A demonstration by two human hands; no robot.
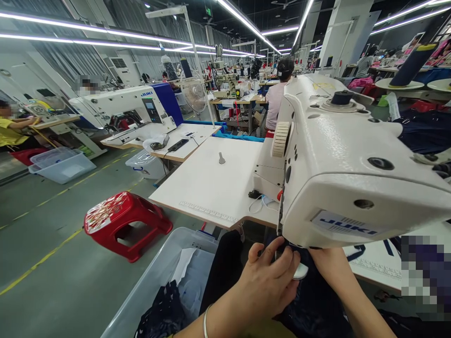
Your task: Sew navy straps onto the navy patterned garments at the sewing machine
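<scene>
A white sewing machine (348, 159) fills the right of the head view, its head hanging over dark navy fabric (310, 300). My left hand (271, 277) is closed, fingers pinched on the navy fabric just under the machine's front end. My right hand (326, 265) reaches under the machine head beside it; its fingers are hidden behind the machine and the left hand. A silver bangle sits on my left wrist.
A white work table (214, 183) extends to the left of the machine. A clear plastic bin (158, 281) with dark and white cloth stands below it. A red stool (123, 223) sits on the grey floor. Other people sit at machines farther back.
</scene>
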